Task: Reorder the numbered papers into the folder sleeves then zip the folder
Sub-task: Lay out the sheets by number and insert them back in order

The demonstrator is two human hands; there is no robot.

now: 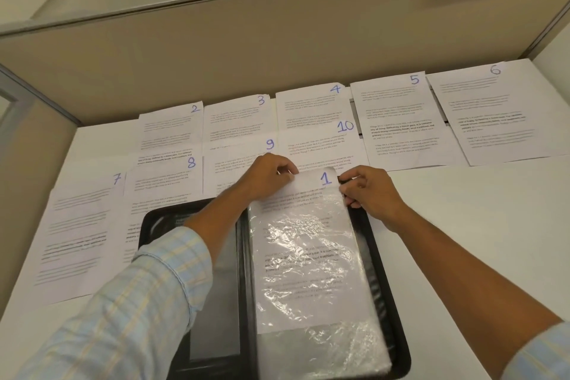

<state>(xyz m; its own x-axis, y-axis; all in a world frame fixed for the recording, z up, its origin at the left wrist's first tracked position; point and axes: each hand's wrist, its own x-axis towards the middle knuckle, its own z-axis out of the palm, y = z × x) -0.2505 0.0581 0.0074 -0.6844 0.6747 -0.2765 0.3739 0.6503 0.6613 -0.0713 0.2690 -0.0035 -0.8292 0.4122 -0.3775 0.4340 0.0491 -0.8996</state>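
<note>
Black and opened flat, a zip folder [154, 225] lies on the white tabletop [462, 241] close to the person. Its right half carries a stack of clear, crinkled plastic sleeves [324, 352]. A white printed sheet [308, 191] marked with a blue handwritten 1 sits mostly inside the top sleeve, and its upper strip stands out past the sleeve mouth. The left hand [268, 176] pinches the top left corner of this printed sheet between thumb and fingers. The right hand [367, 191], with fingers curled, grips the upper right edge of the top sleeve. The other numbered sheets [320, 145], 2 to 10, lie in overlapping rows behind the folder, in front of a beige partition wall [246, 55].
</note>
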